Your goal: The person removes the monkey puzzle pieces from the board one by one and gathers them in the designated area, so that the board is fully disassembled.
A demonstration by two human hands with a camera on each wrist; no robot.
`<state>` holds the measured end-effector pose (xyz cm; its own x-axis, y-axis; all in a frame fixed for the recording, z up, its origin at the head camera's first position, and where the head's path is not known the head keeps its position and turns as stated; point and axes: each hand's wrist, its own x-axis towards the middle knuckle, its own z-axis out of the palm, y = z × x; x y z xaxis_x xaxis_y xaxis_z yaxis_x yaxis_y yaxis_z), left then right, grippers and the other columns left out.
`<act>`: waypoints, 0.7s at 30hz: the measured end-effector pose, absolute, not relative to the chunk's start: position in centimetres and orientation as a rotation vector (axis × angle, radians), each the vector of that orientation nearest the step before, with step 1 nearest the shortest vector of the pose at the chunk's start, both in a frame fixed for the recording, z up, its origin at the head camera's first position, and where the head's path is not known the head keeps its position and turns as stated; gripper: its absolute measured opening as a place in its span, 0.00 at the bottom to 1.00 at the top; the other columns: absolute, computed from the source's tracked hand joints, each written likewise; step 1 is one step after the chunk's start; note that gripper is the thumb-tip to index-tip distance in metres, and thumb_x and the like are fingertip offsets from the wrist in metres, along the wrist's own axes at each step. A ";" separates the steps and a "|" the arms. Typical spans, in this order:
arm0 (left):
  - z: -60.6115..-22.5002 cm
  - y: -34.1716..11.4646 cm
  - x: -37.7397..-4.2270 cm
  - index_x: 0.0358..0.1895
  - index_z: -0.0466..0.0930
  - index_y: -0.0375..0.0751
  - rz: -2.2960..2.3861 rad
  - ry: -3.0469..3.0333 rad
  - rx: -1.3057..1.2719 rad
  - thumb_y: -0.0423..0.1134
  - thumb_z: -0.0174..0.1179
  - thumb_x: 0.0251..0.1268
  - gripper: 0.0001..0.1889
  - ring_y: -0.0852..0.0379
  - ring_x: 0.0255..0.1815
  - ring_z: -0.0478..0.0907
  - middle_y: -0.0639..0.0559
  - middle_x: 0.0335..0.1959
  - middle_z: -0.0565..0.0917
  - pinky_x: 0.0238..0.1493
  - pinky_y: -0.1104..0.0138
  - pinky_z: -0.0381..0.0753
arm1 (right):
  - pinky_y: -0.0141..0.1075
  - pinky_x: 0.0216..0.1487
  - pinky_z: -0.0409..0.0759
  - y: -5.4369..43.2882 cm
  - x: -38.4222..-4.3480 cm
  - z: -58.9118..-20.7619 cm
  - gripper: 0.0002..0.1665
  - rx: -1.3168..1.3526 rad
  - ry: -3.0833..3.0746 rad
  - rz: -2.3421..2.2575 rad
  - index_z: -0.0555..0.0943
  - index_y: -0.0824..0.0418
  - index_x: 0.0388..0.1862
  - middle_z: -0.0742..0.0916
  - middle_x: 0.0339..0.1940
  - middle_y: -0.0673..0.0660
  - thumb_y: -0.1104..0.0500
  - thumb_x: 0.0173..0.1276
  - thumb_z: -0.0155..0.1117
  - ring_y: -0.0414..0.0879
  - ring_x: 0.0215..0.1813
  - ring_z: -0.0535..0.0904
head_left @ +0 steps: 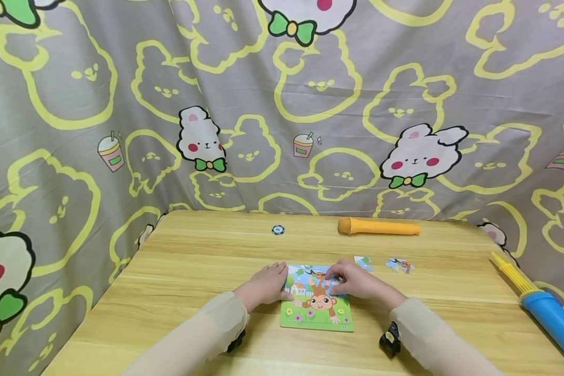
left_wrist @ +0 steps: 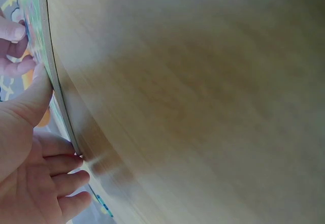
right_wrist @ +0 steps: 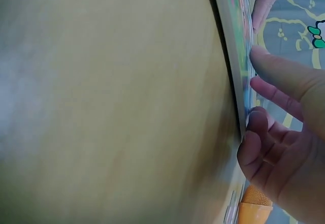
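A jigsaw puzzle board (head_left: 305, 322) with a monkey picture lies flat on the wooden table, in front of the person. At its left edge rests the left hand (head_left: 269, 284); in the left wrist view the thumb (left_wrist: 38, 94) lies over the rim and the other fingers extend along the side. The right hand (head_left: 357, 281) is over the board's upper right, its thumb and curled fingers pinching a blue puzzle piece (head_left: 335, 282) that they partly hide. Just beyond this hand are two loose places of picture: a puzzle piece (head_left: 364, 261) and several joined pieces (head_left: 399, 265).
An orange microphone-shaped toy (head_left: 380, 226) lies near the table's back edge, with a round dark chip (head_left: 278, 230) left of it. On the right side lies a blue and yellow pump-like tube (head_left: 545, 313). A patterned curtain (head_left: 244, 94) hangs behind the table (head_left: 192, 250).
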<state>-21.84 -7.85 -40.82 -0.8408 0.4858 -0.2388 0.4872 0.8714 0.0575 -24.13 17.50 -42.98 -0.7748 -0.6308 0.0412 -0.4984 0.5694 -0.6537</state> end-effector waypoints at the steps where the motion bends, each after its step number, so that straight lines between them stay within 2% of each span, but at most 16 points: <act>1: -40.8 -7.8 -21.8 0.68 0.58 0.32 -0.007 2.797 0.738 0.60 0.52 0.60 0.41 0.47 0.69 0.53 0.42 0.69 0.58 0.67 0.58 0.55 | 0.34 0.31 0.68 17.4 -24.1 -42.9 0.11 -0.949 2.605 -0.984 0.79 0.59 0.41 0.73 0.35 0.54 0.60 0.59 0.68 0.47 0.33 0.65; 8: -40.7 -7.8 -21.7 0.68 0.58 0.32 0.014 2.794 0.723 0.60 0.52 0.60 0.41 0.47 0.69 0.53 0.42 0.70 0.57 0.67 0.58 0.54 | 0.34 0.32 0.68 17.2 -24.1 -42.8 0.11 -0.945 2.625 -0.937 0.77 0.58 0.37 0.72 0.35 0.54 0.61 0.57 0.69 0.47 0.33 0.66; 21: -40.7 -7.8 -21.7 0.68 0.58 0.32 0.017 2.793 0.718 0.60 0.52 0.60 0.41 0.47 0.69 0.52 0.42 0.70 0.57 0.67 0.58 0.54 | 0.33 0.31 0.65 16.8 -24.0 -43.0 0.11 -0.952 2.621 -0.957 0.74 0.60 0.37 0.68 0.38 0.55 0.64 0.58 0.67 0.46 0.32 0.64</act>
<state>-21.74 -7.81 -40.69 -0.8448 0.4761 -0.2443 0.4730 0.8779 0.0750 -23.97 16.82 -43.01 -0.7746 -0.6314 0.0369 -0.5066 0.5843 -0.6340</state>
